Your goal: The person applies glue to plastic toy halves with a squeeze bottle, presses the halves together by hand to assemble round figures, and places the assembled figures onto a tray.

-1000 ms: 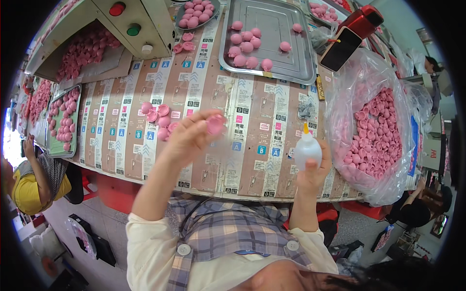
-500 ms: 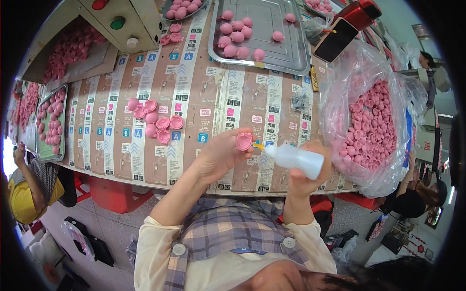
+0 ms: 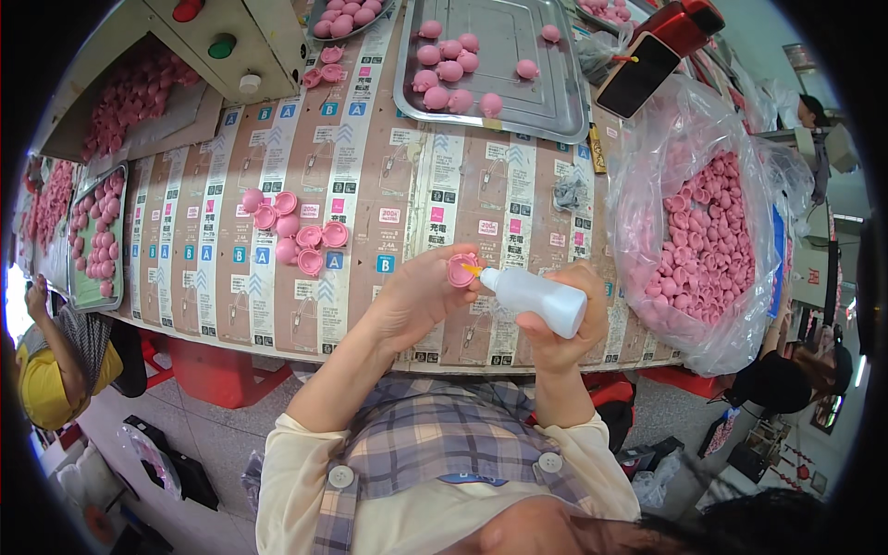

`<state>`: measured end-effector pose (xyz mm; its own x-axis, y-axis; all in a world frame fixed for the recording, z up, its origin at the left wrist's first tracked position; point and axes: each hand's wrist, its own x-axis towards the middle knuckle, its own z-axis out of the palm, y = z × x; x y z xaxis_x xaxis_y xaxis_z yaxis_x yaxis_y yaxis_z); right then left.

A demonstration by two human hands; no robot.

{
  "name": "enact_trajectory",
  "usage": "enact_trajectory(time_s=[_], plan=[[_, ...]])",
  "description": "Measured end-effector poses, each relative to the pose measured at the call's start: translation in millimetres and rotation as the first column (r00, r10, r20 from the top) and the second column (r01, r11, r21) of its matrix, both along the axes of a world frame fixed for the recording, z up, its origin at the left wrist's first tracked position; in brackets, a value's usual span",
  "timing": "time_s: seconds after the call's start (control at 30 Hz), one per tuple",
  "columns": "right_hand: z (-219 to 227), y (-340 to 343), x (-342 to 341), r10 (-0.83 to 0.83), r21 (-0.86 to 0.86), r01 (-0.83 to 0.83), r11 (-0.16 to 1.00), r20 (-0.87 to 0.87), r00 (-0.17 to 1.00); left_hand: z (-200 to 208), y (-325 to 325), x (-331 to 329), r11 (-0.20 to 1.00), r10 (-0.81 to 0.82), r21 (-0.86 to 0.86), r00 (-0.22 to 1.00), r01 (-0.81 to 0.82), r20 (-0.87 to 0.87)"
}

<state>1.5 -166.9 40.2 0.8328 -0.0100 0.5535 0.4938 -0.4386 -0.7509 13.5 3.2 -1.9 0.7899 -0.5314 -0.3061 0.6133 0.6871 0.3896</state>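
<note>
My left hand (image 3: pixel 418 294) grips a pink hollow half-shell (image 3: pixel 460 271) by its rim, its open side facing up. In my right hand (image 3: pixel 572 319) is a white squeeze bottle (image 3: pixel 536 298), tilted so that its yellow nozzle (image 3: pixel 473 269) reaches over the inside of the shell. Whether the tip touches the shell, I cannot tell. On the table to the left of my hands lies a loose group of pink half-shells (image 3: pixel 309 237), some with the hollow side up and others rounded side up.
A metal tray (image 3: pixel 555 102) with several pink balls stands at the back. To the right is a clear plastic bag (image 3: pixel 638 231) full of pink shells. A phone (image 3: pixel 638 76) leans behind it. A machine housing (image 3: pixel 254 51) stands at the far left, a green tray (image 3: pixel 92 294) below it.
My right hand has moved left with the squeeze bottle, bringing the nozzle from the shell's edge to over its inside. My left hand has stayed nearly still.
</note>
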Motion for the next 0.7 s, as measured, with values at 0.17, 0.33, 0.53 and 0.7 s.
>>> enact_trajectory(time_s=[0.17,0.33,0.53,0.7], plan=[[2.7,-5.3,0.1,-0.034,0.037,0.032,0.999,0.051,0.998,8.3,0.1,0.0,0.999,0.027,0.02,0.996,-0.025,-0.083],[2.5,-6.0,0.5,-0.035,0.019,0.035,0.999,0.029,0.999,5.2,0.5,-1.1,1.0,0.026,0.009,0.998,-0.026,-0.056],[-0.7,-4.8,1.4,-0.036,0.035,0.035,0.999,0.048,0.998,5.2,0.8,-1.9,0.999,0.028,0.024,0.998,-0.027,-0.047],[0.8,-8.3,-0.5,-0.049,0.063,0.046,0.997,0.055,0.997,9.8,0.5,-0.8,0.997,0.061,0.039,0.997,-0.059,-0.036]])
